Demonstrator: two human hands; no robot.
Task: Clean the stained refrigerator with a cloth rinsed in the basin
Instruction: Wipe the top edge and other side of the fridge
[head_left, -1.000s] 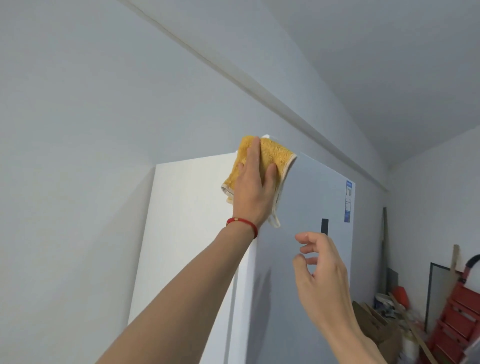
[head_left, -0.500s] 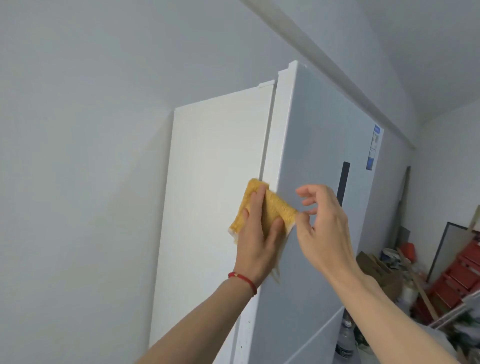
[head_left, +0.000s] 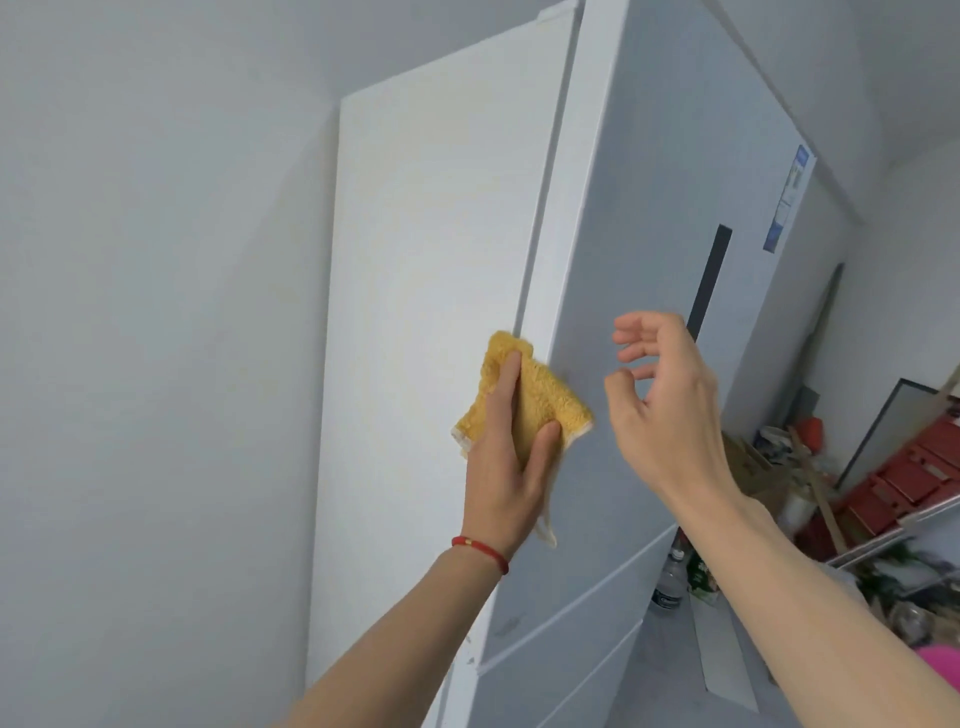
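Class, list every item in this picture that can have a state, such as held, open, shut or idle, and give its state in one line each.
Yellow cloth: folded, held flat against the fridge's front corner edge.
Left hand: presses the cloth, thumb round its edge.
Right hand: empty, fingers loosely curled, off the door.
Refrigerator: upper door and drawers shut.
Red bracelet: on the left wrist.

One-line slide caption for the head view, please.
Left hand presses a yellow cloth against the refrigerator door's front corner edge; right hand hovers open beside it.
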